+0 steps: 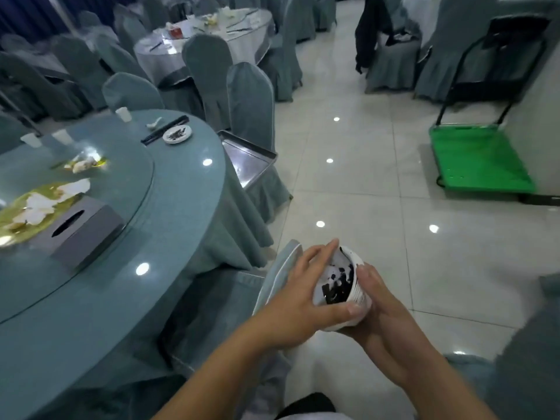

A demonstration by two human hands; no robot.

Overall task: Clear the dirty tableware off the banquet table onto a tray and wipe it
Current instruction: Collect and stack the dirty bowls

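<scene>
White bowl [336,286], dark scraps inside, held over floor beside banquet table [181,201], well apart from metal tray [251,160] on covered chair.

Left hand [300,295] spans rim: fingers spread on far edge, thumb clamped along near edge. Right hand [385,307] cups side and base, fingers curled round it.

Likely step: carrying bowl to tray. Best kept level, both hands on, set down flat.

Saucer [177,135], chopsticks [165,130], spoon [154,122] on table, yet to clear; wiping not begun.
</scene>
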